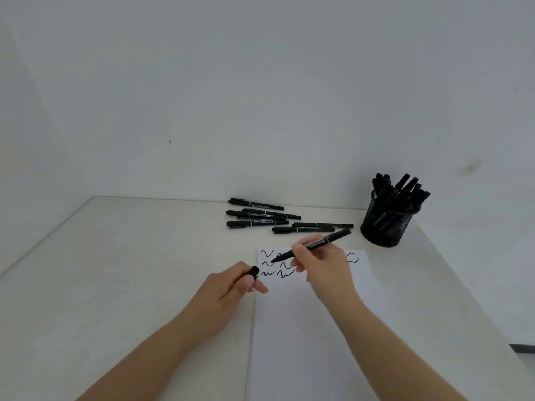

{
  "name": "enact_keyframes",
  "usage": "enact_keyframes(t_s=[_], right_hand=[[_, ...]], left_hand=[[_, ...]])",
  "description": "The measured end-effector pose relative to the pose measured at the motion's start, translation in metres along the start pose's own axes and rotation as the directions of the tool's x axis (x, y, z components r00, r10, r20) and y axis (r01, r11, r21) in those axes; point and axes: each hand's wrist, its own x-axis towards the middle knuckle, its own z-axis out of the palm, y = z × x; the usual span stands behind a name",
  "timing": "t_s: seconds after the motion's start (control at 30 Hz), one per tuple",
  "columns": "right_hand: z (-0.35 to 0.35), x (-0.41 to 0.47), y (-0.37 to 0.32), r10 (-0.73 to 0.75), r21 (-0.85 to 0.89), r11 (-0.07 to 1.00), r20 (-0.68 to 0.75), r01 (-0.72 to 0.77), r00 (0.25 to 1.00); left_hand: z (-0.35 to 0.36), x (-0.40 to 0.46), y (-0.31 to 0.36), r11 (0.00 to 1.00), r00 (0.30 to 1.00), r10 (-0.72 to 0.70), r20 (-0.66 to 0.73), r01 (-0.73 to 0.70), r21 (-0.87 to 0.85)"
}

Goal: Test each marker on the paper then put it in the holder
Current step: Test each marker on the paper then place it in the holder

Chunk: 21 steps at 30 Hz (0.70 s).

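Observation:
My right hand [321,266] grips an uncapped black marker [333,238], its tip over the top of the white paper [304,328] among several black squiggles [285,273]. My left hand [231,287] pinches the black cap [254,272] at the paper's left edge. Several capped black markers [260,215] lie loose on the table behind the paper. A black mesh holder [386,224] at the back right stands packed with several markers.
The pale table [115,270] runs into a corner of white walls. Its right edge slants down past the holder, with a dark strip [522,348] beyond it at the far right.

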Motion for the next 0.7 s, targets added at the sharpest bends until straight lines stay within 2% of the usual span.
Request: enact_keyframes(t_s=[0.07, 0.13, 0.27, 0.47, 0.63, 0.7], right_hand=[[0.012, -0.003, 0.014, 0.042, 0.013, 0.999, 0.026, -0.042, 0.999], [0.012, -0.005, 0.027, 0.043, 0.0, 0.999, -0.015, -0.043, 0.999], [0.011, -0.003, 0.035, -0.006, -0.042, 0.999, -0.031, 0.004, 0.999], [0.017, -0.004, 0.039, -0.099, -0.192, 0.974, 0.105, 0.117, 0.99], [0.013, -0.003, 0.044, -0.089, -0.224, 0.97, 0.023, 0.092, 0.996], [0.01, -0.004, 0.042, -0.141, -0.239, 0.962, -0.014, 0.134, 0.99]], left_hand=[[0.004, -0.002, -0.002, 0.986, 0.992, 0.054, 0.111, -0.07, 0.149], [0.005, -0.004, -0.004, 0.968, 0.987, 0.073, 0.144, -0.105, 0.226], [0.005, -0.003, -0.003, 0.972, 0.99, 0.064, 0.127, -0.09, 0.216], [0.004, -0.001, -0.002, 0.981, 0.989, 0.034, 0.144, -0.061, 0.185], [0.003, -0.001, -0.002, 0.984, 0.989, 0.032, 0.146, -0.057, 0.171], [0.004, -0.002, -0.001, 0.986, 0.99, 0.024, 0.141, -0.047, 0.16]])
